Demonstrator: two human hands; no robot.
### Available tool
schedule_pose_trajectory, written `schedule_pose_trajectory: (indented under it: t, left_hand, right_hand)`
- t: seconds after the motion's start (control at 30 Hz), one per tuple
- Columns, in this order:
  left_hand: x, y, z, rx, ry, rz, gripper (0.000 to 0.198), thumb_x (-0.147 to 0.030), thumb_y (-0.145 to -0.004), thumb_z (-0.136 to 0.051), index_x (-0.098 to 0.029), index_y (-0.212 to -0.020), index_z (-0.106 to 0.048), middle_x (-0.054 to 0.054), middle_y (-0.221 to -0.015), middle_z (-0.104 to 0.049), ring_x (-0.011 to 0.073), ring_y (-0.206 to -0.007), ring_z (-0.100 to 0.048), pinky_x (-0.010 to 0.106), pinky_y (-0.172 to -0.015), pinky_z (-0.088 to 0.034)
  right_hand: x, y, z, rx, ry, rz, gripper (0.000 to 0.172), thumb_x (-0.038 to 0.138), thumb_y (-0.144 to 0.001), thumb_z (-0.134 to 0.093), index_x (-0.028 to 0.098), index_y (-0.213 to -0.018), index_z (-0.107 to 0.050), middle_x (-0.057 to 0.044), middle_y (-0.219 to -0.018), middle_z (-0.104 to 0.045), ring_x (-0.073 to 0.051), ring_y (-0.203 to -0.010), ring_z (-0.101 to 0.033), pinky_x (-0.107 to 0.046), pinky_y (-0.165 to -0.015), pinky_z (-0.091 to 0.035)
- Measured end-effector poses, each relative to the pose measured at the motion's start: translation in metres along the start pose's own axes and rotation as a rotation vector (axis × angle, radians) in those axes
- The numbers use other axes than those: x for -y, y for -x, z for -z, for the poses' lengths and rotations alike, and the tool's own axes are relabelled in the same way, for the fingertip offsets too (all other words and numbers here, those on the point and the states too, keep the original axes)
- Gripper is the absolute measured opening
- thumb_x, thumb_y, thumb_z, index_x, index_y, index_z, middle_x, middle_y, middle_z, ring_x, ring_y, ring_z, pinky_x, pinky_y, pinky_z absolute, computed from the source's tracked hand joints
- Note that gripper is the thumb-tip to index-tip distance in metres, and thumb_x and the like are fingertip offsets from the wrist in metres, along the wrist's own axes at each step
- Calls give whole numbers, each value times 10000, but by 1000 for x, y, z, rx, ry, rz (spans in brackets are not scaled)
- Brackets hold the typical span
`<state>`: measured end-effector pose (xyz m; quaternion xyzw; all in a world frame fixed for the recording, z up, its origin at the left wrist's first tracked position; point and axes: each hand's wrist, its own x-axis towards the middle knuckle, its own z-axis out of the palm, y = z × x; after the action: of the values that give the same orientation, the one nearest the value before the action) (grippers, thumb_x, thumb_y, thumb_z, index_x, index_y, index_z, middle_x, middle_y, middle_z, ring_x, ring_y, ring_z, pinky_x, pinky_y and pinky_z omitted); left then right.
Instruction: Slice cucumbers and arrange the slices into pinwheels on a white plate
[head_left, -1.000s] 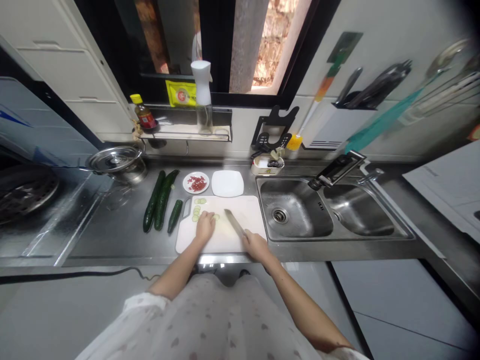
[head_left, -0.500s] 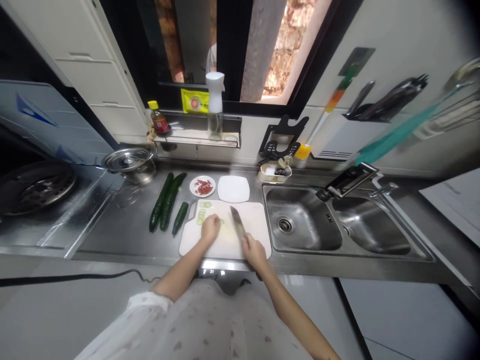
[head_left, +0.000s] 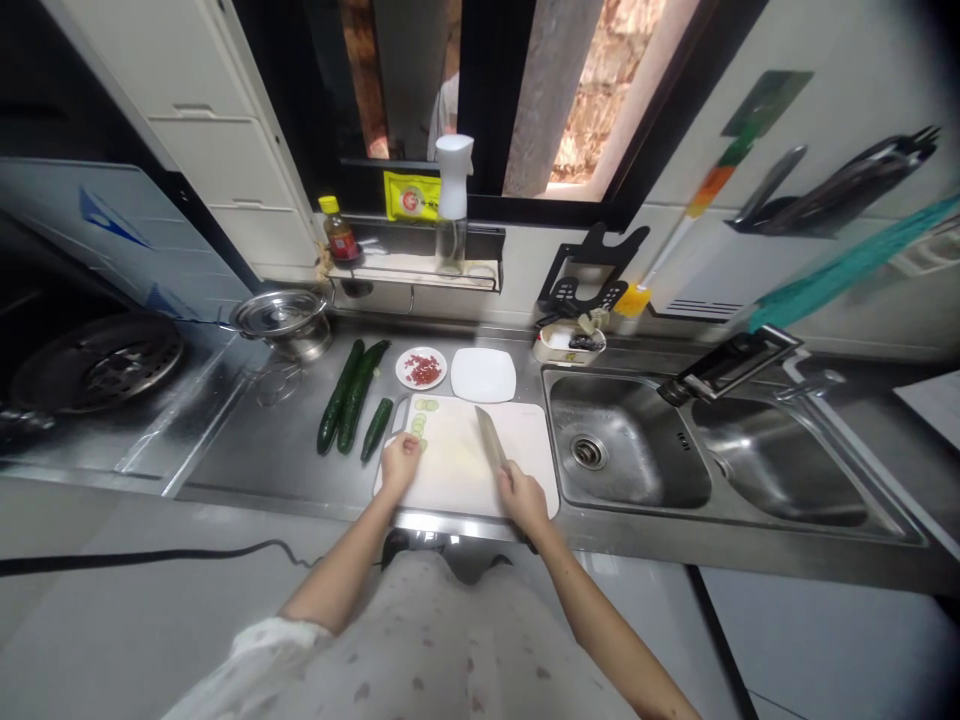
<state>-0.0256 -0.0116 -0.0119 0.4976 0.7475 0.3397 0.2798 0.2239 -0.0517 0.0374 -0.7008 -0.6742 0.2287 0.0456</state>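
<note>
Setting out cucumber slices (head_left: 419, 424) calls next, I judge, for lifting my curled left hand (head_left: 401, 461), its hold unclear, my right hand (head_left: 523, 500) closed round the knife (head_left: 490, 438).

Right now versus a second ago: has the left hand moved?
Yes. The left hand has shifted left over the cutting board, farther from the sink.

- A lidded steel pot (head_left: 283, 320) stands on the left.
- The far shelf (head_left: 401, 268) holds a yellow-capped bottle (head_left: 340, 238), with a spray bottle (head_left: 453, 190) to its right.
- A double sink (head_left: 630, 450) lies to the right, a black tap (head_left: 712, 372) at its far side.
</note>
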Motion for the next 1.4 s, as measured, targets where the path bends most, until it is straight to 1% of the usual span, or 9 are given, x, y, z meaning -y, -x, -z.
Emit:
schedule_pose_trajectory:
  t: [0.13,0.3,0.43,0.53,0.63,0.8,1.03,1.17,1.4]
  left_hand:
    - [5,-2,8,-23,-63,23,115,-174,-782,-568,-169,-855,-656,25,-758,-683,137,-698,-609,208,-653,-417]
    - [9,-3,8,-11,-209,5,167,-156,-801,-520,-180,-880,-665,35,-760,-671,154,-697,-598,228,-650,-401]
    - [15,-5,6,-12,-246,-56,172,-154,-782,-535,-179,-885,-670,60,-876,-673,170,-787,-609,246,-729,-428]
    - [16,-9,5,-32,-219,-81,226,-161,-773,-544,-175,-961,-669,70,-934,-669,184,-850,-614,261,-783,-446]
    - [10,-15,3,-36,-191,-92,278,-178,-784,-539,-171,-1036,-653,72,-948,-667,188,-864,-616,272,-808,-458]
    - [-12,-33,-3,-8,-215,-124,262,-209,-818,-518,-183,-1040,-655,73,-977,-665,195,-900,-612,286,-847,-458]
    - [-36,-69,-13,103,-388,-162,350,-220,-833,-526,-198,-1165,-633,110,-1145,-622,237,-1074,-558,322,-937,-420]
    - [-41,-81,-19,171,-501,-176,364,-240,-866,-494,-201,-1207,-617,126,-1180,-608,250,-1109,-539,335,-945,-409]
    - [-39,-90,-22,191,-548,-207,306,-164,-846,-486,-199,-1088,-670,130,-1133,-618,253,-1069,-556,337,-919,-421]
  right_hand:
    - [-1,-2,-4,-2,10,5,287,332,-987,-357,210,-1109,-587,-23,-783,-673,-142,-708,-582,-226,-595,-262]
    - [-1,-2,-6,0,10,14,305,338,-986,-347,212,-1128,-586,-26,-798,-675,-144,-721,-589,-225,-603,-274]
    - [0,-1,-5,6,21,25,299,317,-985,-350,211,-1131,-588,-29,-821,-684,-148,-734,-598,-227,-612,-284]
    - [1,1,-4,12,45,18,297,312,-986,-351,211,-1136,-587,-31,-820,-688,-149,-730,-601,-229,-606,-281]
    - [2,2,-5,19,58,23,301,324,-988,-348,212,-1133,-587,-29,-805,-689,-149,-717,-601,-230,-595,-276]
    - [1,4,-8,8,56,58,309,318,-991,-331,206,-1131,-583,-34,-806,-697,-155,-714,-608,-238,-590,-268]
    - [-4,2,-13,-9,92,69,315,333,-994,-317,212,-1107,-585,-34,-799,-698,-152,-708,-609,-239,-587,-259]
    - [-5,1,-15,-5,108,76,313,342,-994,-320,209,-1091,-586,-38,-803,-701,-152,-706,-610,-240,-589,-259]
    - [-2,1,-13,31,133,59,292,347,-994,-331,219,-1097,-572,-32,-810,-700,-147,-704,-608,-236,-582,-255]
